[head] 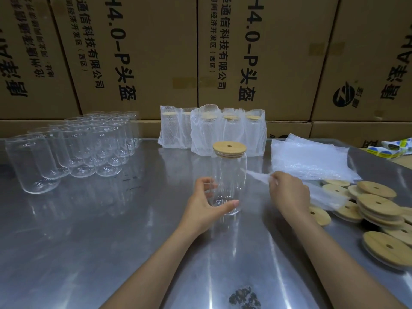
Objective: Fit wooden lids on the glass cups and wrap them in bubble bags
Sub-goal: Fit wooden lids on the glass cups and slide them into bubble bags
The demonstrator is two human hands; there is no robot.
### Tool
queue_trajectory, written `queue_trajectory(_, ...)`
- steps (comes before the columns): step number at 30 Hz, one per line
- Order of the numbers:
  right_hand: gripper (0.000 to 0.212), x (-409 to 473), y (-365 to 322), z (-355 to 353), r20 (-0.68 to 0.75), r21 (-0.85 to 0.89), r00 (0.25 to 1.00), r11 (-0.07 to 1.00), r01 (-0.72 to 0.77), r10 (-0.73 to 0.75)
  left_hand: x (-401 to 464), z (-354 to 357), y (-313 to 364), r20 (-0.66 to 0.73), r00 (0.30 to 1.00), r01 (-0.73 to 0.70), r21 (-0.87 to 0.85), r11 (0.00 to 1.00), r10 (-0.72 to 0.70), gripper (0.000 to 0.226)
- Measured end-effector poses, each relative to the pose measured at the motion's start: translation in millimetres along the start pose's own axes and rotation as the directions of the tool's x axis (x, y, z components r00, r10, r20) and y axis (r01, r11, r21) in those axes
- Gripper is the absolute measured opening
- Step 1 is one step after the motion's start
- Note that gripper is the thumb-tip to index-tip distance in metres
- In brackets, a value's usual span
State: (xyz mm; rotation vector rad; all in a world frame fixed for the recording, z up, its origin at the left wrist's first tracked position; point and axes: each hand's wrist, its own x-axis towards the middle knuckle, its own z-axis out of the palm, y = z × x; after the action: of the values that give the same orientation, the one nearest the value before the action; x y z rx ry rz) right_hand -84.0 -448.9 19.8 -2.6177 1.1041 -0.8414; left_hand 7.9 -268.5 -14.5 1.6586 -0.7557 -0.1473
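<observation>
A shiny steel table (89,230) stands before stacked cardboard cartons (145,52) (printed in black characters).

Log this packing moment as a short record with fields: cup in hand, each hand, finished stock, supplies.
cup in work: glass cup upright on steel table, wooden lid fitted
left hand: grips the cup low down
right hand: pinches a bubble bag
wrapped cups: standing at the back
bare cups: grouped far left, unlidded
loose lids: piled right
bag stack: behind the lids
</observation>
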Motion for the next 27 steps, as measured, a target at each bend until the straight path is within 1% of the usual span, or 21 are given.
queue_trajectory(2,0.026,1,-5,-3,-0.205,0.194,0.979,0.980,0.046,-0.005,-1,-1,2,0.004,1.000,-0.013,0.027,1.000,0.013,0.073)
queue_trajectory(3,0.027,1,-9,-7,-0.309,0.284,0.951,0.956,0.068,0.025,-2,-2,4,0.004,1.000,-0.024,0.035,0.999,0.024,0.075)
queue_trajectory(5,0.026,1,-18,-17,-0.511,0.414,0.856,0.896,0.160,0.083,-2,-4,8,-0.018,0.999,-0.044,0.032,0.999,0.045,0.083)
queue_trajectory(7,0.022,-2,-26,-30,-0.687,0.439,0.722,0.838,0.324,0.081,-3,-6,13,-0.080,0.994,-0.078,0.040,0.996,0.081,0.092)
queue_trajectory(9,0.021,-8,-34,-40,-0.799,0.366,0.601,0.801,0.474,0.009,-5,-8,19,-0.161,0.973,-0.152,0.086,0.985,0.164,0.093)
queue_trajectory(11,0.020,-15,-43,-45,-0.859,0.241,0.500,0.774,0.585,-0.110,-7,-11,26,-0.217,0.926,-0.280,0.156,0.947,0.310,0.086)
queue_trajectory(12,0.019,-19,-47,-45,-0.872,0.174,0.456,0.760,0.626,-0.176,-9,-12,29,-0.228,0.889,-0.359,0.189,0.914,0.397,0.082)
queue_trajectory(14,0.019,-29,-57,-40,-0.866,0.068,0.398,0.716,0.695,-0.304,-12,-13,35,-0.224,0.812,-0.498,0.218,0.840,0.539,0.071)
queue_trajectory(15,0.021,-34,-62,-37,-0.855,0.036,0.377,0.685,0.728,-0.356,-14,-12,37,-0.220,0.784,-0.546,0.198,0.814,0.580,0.064)
queue_trajectory(16,0.021,-39,-66,-35,-0.849,0.008,0.350,0.652,0.758,-0.397,-17,-12,39,-0.220,0.775,-0.573,0.149,0.806,0.592,0.060)
queue_trajectory(18,0.021,-46,-73,-32,-0.836,-0.048,0.294,0.596,0.802,-0.463,-22,-11,38,-0.223,0.789,-0.579,0.041,0.814,0.572,0.056)
queue_trajectory(19,0.023,-49,-75,-30,-0.823,-0.064,0.278,0.567,0.821,-0.495,-23,-11,37,-0.231,0.796,-0.567,0.035,0.823,0.559,0.054)
queue_trajectory(21,0.024,-52,-78,-26,-0.791,-0.064,0.275,0.521,0.851,-0.546,-24,-11,38,-0.289,0.801,-0.538,0.036,0.842,0.524,0.050)
queue_trajectory(24,0.027,-55,-80,-19,-0.742,-0.038,0.324,0.518,0.854,-0.587,-20,-9,48,-0.448,0.783,-0.520,-0.088,0.850,0.432,0.023)
queue_trajectory(25,0.029,-54,-80,-17,-0.726,-0.013,0.351,0.522,0.853,-0.592,-17,-11,51,-0.500,0.773,-0.511,-0.125,0.850,0.391,0.022)
queue_trajectory(27,0.030,-52,-78,-16,-0.711,0.078,0.423,0.536,0.841,-0.561,-11,-17,55,-0.592,0.756,-0.463,-0.182,0.867,0.279,0.037)
